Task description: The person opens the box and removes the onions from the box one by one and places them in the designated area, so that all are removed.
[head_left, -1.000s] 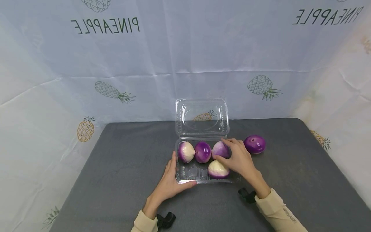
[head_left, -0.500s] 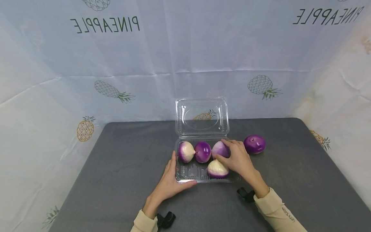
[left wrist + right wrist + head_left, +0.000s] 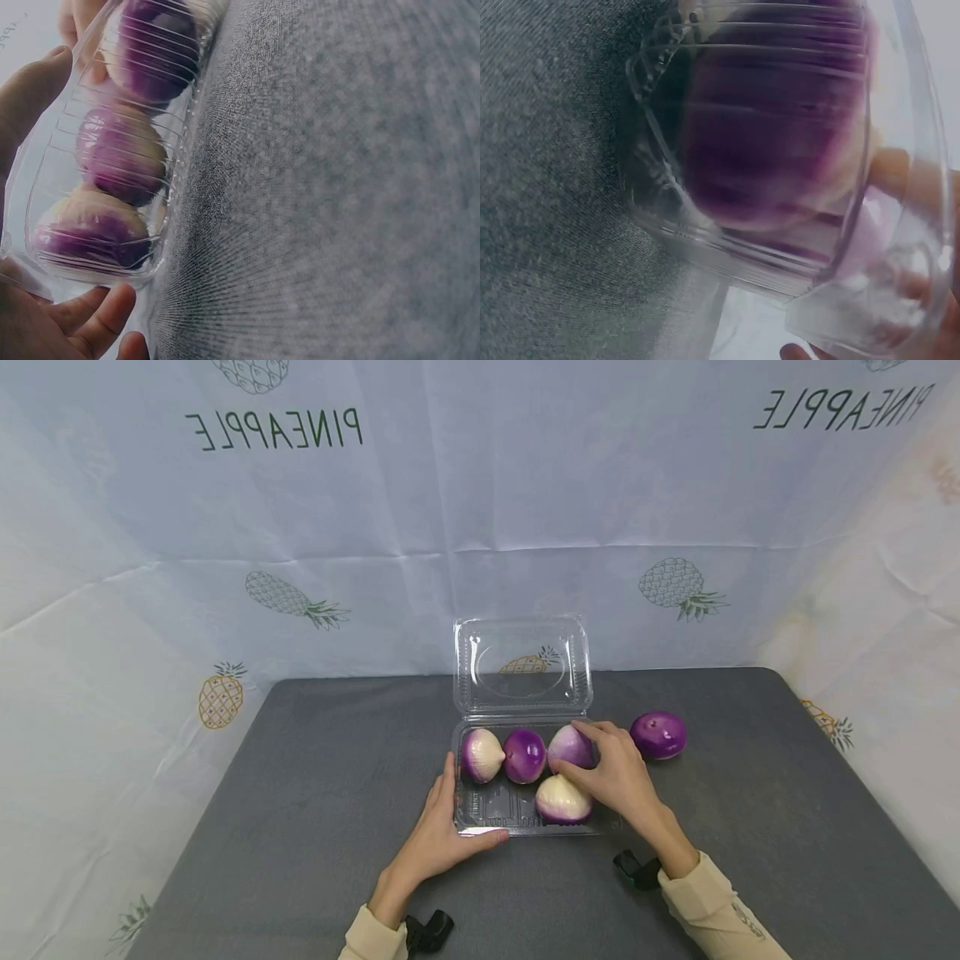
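A clear plastic clamshell box (image 3: 487, 828) stands on the dark table with its lid (image 3: 523, 697) raised at the back. My left hand (image 3: 435, 839) lies against its front left corner, fingers straight along the left side and thumb along the front edge. Inside, a row of purple-and-white onions includes a left onion (image 3: 482, 756) and a middle onion (image 3: 524, 755). At the row's right end, my right hand (image 3: 615, 768) grips a paler onion (image 3: 567, 748) between thumb and fingers. A front onion (image 3: 563, 800), white side up, sits just below that thumb.
Another purple onion (image 3: 657, 735) lies on the table (image 3: 720, 802), right of the box behind the right hand. A pineapple-print cloth (image 3: 480, 510) hangs behind the table. Black straps (image 3: 429, 932) are around both wrists.
The front onion sits very slightly further left in the box. Both hands and the box keep almost the same places.
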A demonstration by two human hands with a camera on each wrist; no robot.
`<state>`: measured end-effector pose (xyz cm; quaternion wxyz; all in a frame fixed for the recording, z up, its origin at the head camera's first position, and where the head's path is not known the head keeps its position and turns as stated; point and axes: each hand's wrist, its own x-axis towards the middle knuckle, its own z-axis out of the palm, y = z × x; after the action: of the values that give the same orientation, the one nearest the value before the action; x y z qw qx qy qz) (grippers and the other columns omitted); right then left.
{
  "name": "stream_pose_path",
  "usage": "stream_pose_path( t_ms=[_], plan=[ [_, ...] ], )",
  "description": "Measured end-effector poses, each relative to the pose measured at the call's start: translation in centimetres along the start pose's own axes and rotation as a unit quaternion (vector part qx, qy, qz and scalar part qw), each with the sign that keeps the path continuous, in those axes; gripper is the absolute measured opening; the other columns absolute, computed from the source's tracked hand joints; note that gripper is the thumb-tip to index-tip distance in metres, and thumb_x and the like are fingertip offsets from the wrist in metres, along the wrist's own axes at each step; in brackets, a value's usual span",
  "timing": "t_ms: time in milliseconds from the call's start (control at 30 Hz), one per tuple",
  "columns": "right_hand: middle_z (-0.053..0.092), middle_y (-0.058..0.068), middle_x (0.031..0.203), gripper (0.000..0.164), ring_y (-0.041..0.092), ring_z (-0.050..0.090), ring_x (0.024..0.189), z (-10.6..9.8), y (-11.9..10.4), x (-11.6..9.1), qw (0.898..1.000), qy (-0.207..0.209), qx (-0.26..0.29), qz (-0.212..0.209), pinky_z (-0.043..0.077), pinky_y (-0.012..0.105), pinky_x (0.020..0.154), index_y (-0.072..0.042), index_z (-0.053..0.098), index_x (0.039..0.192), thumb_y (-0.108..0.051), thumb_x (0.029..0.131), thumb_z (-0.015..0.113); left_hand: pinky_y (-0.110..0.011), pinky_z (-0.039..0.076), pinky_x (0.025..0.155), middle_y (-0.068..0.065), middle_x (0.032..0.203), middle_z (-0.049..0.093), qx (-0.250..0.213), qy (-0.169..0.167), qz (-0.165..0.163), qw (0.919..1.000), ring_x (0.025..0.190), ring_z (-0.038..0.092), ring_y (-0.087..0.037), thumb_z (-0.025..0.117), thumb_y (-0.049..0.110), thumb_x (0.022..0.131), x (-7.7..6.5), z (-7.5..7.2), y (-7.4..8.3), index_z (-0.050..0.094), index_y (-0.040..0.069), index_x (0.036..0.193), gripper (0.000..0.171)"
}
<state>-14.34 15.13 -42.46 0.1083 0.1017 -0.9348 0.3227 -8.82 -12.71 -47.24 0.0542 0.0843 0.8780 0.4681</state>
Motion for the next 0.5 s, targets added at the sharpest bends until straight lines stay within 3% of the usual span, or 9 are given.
stream_pose_path(
  t_ms=[333, 500],
  plan=[
    [0.069, 0.019, 0.122, 0.067, 0.033, 0.068, 0.107, -0.43, -0.21, -0.30, 0.997, 0.039, 0.059, -0.025, 0.059, 0.051, 0.085, -0.001, 0.068, 0.129, -0.027, 0.073, 0.094, -0.058, 0.041, 0.113, -0.022, 0.166, 0.027, 0.001, 0.001, -0.002, 1.0000, 0.136, 0.050, -0.038, 0.088, 0.054, 0.073, -0.06, 0.06, -0.04, -0.002, 0.009, 0.165, 0.137],
    [0.067, 0.016, 0.125, 0.067, 0.030, 0.068, 0.111, -0.93, -0.63, -0.46, 0.994, 0.042, 0.094, -0.034, 0.061, 0.047, 0.087, -0.002, 0.067, 0.131, -0.025, 0.074, 0.094, -0.059, 0.041, 0.114, -0.022, 0.166, 0.026, 0.001, -0.001, -0.003, 1.0000, 0.137, 0.049, -0.038, 0.088, 0.054, 0.073, -0.05, 0.06, 0.06, -0.002, 0.010, 0.165, 0.136]
  ],
)
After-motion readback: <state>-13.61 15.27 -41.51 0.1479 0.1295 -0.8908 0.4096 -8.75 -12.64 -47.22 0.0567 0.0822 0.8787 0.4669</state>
